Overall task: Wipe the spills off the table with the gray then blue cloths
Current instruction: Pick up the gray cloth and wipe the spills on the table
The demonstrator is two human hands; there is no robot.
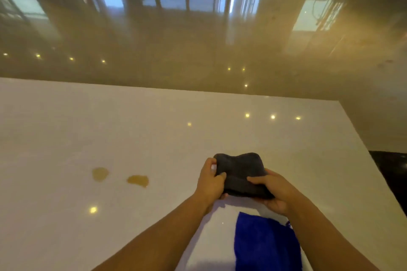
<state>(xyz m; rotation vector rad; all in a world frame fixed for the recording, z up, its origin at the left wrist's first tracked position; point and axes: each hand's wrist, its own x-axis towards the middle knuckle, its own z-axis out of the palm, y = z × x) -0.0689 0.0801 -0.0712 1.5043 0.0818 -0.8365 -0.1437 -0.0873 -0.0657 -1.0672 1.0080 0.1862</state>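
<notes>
— Cloth first: where is the gray one?

— Gray cloth [240, 175] sits bunched between both hands, lifted just above the table [154, 138], near its right side. Its long axis runs from the far left down toward the near right, and the far edge bulges up in two humps.

— How do the hands hold it?

— Left hand [209, 182] pinches the cloth's left end, thumb on top and fingers curled under. Right hand [272, 191] clamps the near right end, fingers folded over the top and palm beneath. Both are closed tight on the fabric.

— And the blue one?

— Blue cloth [264, 246] lies flat on the table just nearer than the hands, under the right forearm, its long side running toward the person and off the bottom of the view.

— Spills?

— Two amber puddles, the left spill [100, 174] and the right spill [138, 180], sit side by side, close together but apart, well left of the hands. Neither cloth touches them.
</notes>
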